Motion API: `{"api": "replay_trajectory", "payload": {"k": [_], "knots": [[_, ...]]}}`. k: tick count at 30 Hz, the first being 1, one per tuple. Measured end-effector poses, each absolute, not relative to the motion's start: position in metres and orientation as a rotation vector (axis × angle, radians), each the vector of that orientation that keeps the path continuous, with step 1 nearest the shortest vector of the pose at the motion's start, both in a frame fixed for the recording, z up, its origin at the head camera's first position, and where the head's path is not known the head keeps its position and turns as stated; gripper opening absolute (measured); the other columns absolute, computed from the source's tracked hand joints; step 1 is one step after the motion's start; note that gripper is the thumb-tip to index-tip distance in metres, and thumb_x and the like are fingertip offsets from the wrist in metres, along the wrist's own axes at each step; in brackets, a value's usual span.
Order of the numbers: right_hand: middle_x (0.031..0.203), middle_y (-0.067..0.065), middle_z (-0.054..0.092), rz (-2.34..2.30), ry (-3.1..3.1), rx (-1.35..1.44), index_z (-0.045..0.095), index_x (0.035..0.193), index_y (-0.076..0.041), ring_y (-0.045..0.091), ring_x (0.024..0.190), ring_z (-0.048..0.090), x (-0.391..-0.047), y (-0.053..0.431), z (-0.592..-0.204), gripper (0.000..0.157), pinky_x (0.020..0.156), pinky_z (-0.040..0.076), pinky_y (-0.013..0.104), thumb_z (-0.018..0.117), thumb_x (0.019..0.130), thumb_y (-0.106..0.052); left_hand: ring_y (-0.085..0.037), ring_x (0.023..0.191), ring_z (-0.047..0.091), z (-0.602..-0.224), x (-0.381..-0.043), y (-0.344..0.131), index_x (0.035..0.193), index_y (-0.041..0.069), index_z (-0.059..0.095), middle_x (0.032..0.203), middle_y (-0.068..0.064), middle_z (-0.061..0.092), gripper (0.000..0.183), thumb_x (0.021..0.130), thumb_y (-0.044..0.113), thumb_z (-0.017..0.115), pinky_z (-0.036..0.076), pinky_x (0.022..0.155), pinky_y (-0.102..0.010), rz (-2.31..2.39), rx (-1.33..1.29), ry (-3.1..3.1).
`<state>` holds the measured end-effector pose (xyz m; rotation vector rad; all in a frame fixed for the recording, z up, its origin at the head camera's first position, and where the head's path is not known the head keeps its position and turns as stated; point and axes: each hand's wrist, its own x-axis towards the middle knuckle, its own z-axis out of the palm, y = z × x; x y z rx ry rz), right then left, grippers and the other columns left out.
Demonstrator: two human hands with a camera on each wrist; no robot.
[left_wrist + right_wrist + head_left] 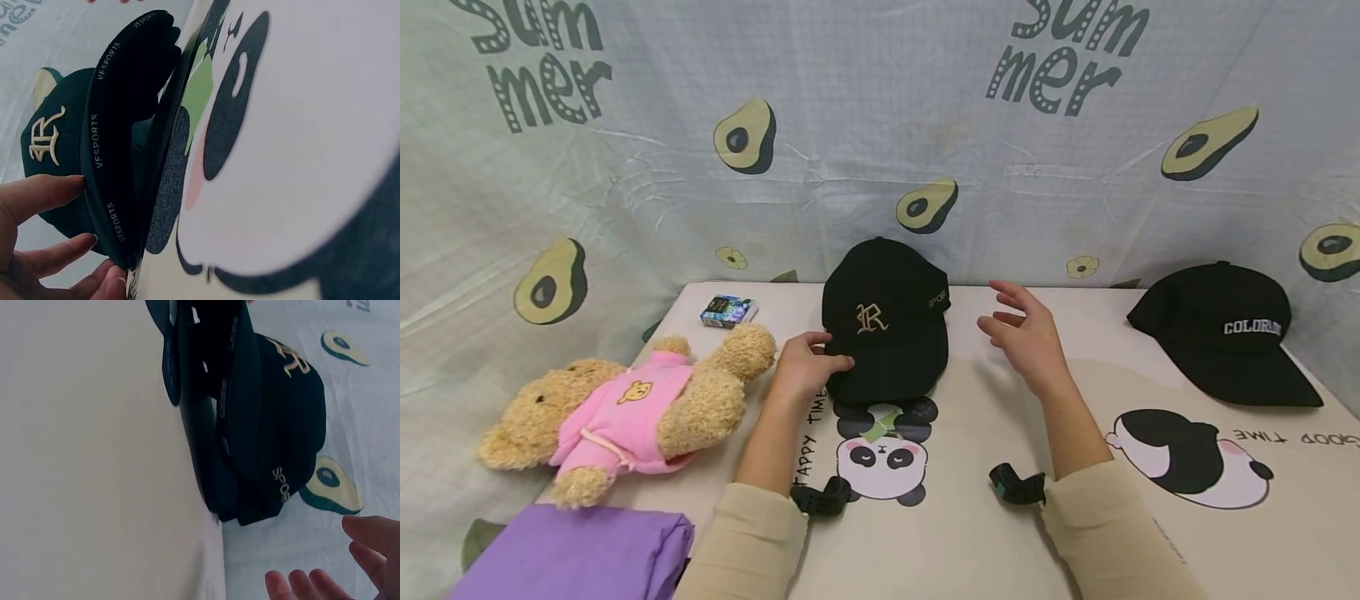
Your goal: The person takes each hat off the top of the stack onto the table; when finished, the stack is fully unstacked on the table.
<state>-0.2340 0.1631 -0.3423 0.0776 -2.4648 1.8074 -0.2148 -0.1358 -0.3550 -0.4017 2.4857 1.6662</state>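
Observation:
A black cap (880, 312) with a gold letter on its front stands at the middle back of the table. My left hand (805, 364) is at its left side, thumb and fingertips touching the brim and lower crown. In the left wrist view, the thumb (47, 194) and fingers lie spread against the cap, and lettering runs along its dark brim. To the right of the cap, my right hand (1021, 337) hovers apart from it with loosely bent fingers, holding nothing. The right wrist view shows these fingertips (300, 581) near the cap's side lettering.
A second black cap (1225, 333) sits at the far right. Leftward lie a teddy bear (700, 417) in a pink top, a small blue box (727, 311) and folded purple cloth (580, 550). A printed curtain (835, 192) hangs behind the panda-patterned table cover (940, 542).

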Motion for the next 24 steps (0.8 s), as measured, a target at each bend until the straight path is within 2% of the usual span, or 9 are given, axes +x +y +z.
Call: {"api": "replay_trajectory", "payload": {"k": [3, 6, 16, 24], "knots": [[0.159, 0.017, 0.043, 1.816, -2.461, 0.093, 0.046, 0.156, -0.015, 0.040, 0.141, 0.049, -0.235, 0.153, -0.344, 0.062, 0.101, 0.055, 0.050, 0.065, 0.097, -0.009, -0.042, 0.136, 0.049, -0.355, -0.214, -0.136, 0.149, 0.001, 0.048, 0.150, -0.028, 0.047, 0.066, 0.090, 0.011, 0.075, 0.040, 0.117, -0.053, 1.662, -0.408, 2.486], [0.158, 0.019, 0.043, 1.818, -2.477, 0.122, 0.047, 0.155, -0.013, 0.041, 0.141, 0.049, -0.235, 0.143, -0.349, 0.061, 0.103, 0.054, 0.055, 0.065, 0.097, -0.009, -0.040, 0.130, 0.052, -0.355, -0.214, -0.136, 0.150, 0.003, 0.048, 0.147, -0.026, 0.049, 0.067, 0.090, 0.012, 0.075, 0.041, 0.115, -0.053, 1.653, -0.413, 2.492], [0.160, 0.021, 0.041, 1.802, -2.600, 0.249, 0.046, 0.156, -0.018, 0.044, 0.140, 0.050, -0.237, 0.120, -0.364, 0.065, 0.108, 0.049, 0.056, 0.068, 0.095, -0.012, -0.037, 0.121, 0.055, -0.359, -0.215, -0.134, 0.149, 0.003, 0.047, 0.136, -0.025, 0.056, 0.068, 0.088, 0.011, 0.075, 0.045, 0.109, -0.052, 1.691, -0.408, 2.487], [0.159, 0.020, 0.042, 1.773, -2.645, 0.276, 0.046, 0.155, -0.020, 0.043, 0.135, 0.054, -0.237, 0.113, -0.365, 0.066, 0.108, 0.049, 0.055, 0.069, 0.094, -0.011, -0.037, 0.122, 0.055, -0.358, -0.214, -0.134, 0.149, 0.003, 0.048, 0.138, -0.025, 0.055, 0.067, 0.089, 0.014, 0.076, 0.044, 0.110, -0.052, 1.686, -0.423, 2.503]]}}
